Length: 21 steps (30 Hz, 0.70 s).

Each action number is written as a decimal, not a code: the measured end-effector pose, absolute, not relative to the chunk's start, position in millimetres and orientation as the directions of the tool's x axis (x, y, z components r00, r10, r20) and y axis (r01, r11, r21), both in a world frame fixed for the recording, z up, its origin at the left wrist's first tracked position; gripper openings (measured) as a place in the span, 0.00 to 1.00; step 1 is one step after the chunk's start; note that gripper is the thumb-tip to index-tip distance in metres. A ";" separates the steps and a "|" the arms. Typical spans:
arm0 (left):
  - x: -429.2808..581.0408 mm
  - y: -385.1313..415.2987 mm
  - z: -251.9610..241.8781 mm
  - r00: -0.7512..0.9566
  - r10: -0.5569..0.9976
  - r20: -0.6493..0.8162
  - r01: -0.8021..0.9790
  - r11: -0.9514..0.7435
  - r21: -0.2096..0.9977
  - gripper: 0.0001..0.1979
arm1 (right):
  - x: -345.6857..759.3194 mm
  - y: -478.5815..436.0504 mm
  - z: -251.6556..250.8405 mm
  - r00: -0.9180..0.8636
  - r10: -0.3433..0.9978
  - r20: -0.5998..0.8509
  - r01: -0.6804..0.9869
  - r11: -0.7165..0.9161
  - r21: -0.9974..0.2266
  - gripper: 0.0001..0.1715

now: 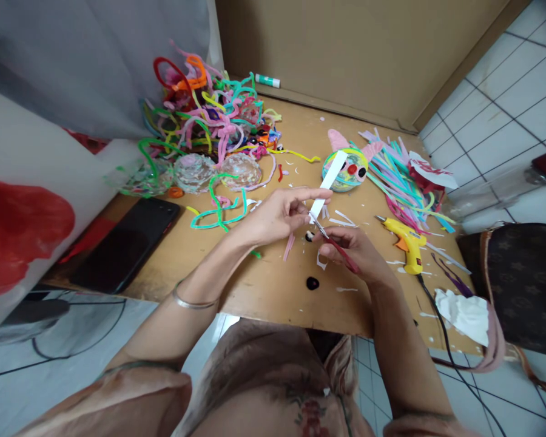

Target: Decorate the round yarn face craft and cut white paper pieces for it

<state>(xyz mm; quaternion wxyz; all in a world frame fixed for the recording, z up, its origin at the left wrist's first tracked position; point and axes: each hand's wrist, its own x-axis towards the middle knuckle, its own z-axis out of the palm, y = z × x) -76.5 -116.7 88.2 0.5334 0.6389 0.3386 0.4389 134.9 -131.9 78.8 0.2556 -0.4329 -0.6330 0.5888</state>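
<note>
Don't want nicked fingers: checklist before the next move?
1. Scissors gripped in right hand: ok.
2. White strip held by left hand: ok.
3. Left fingers well clear of the blades: not ok, fingertips are very near them.
4. Yellow glue gun lying apart from both hands: ok.
5. Glue gun cold: cannot tell.
6. Tabletop free of scraps: not ok, white snippets lie about.

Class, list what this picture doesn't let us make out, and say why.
All in the head view:
- Scissors: handles partly hidden by the right hand.
- Ball: one eye partly covered by the white strip.
- Bag: cut off by the right edge.
- Cord: far end lost past the bottom edge.
- Glue stick: print too small to read.
</note>
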 end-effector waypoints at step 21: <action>-76.7 -118.3 88.4 0.446 0.877 0.180 -0.060 -0.171 0.983 0.25 | 135.0 -131.5 78.7 -0.485 0.853 -0.190 0.262 -0.065 -0.963 0.30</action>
